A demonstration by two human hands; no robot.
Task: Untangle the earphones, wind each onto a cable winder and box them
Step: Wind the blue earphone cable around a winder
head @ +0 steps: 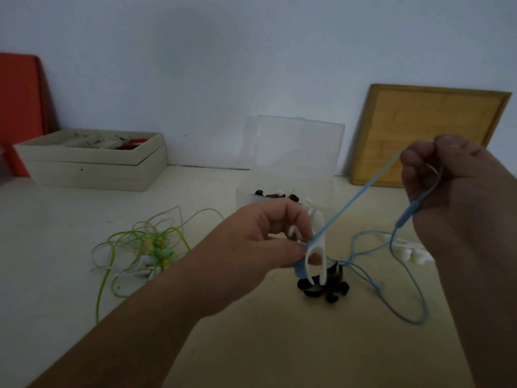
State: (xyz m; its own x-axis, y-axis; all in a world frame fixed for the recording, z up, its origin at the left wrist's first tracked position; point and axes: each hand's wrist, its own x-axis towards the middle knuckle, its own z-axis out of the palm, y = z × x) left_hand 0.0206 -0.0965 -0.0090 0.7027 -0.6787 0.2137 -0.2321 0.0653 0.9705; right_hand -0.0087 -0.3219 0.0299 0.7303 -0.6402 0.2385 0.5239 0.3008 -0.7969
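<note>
A white cable winder (317, 247) is held upright above the middle of the desk (251, 345) by the left hand (260, 239), whose grip is closed on it, thumb against curled fingers. A blue earphone cable (355, 197) is drawn taut from the winder's waist up to the right hand (453, 186), and that grip is closed on the cable, which is pinched between the thumb and bent fingers. The cable's inline remote (407, 217) hangs just below the right hand, and the remaining blue cable is spread in loose loops on the desk toward its right side. Black cable winders (321, 287) lie on the desk directly beneath the white one. More white winders (411, 252) are seen near the loops, partly hidden by the right hand. A clear plastic box (243, 194) is set near the desk's back edge, its lid (296, 144) raised toward the wall, with dark and white pieces inside. A tangle of green and white earphones (148, 245) lies left of the middle. A cream box (92, 163) sits by the back left corner beside a red panel (19, 107), and a wooden board (425, 133) is leaned against the wall at the back right.
</note>
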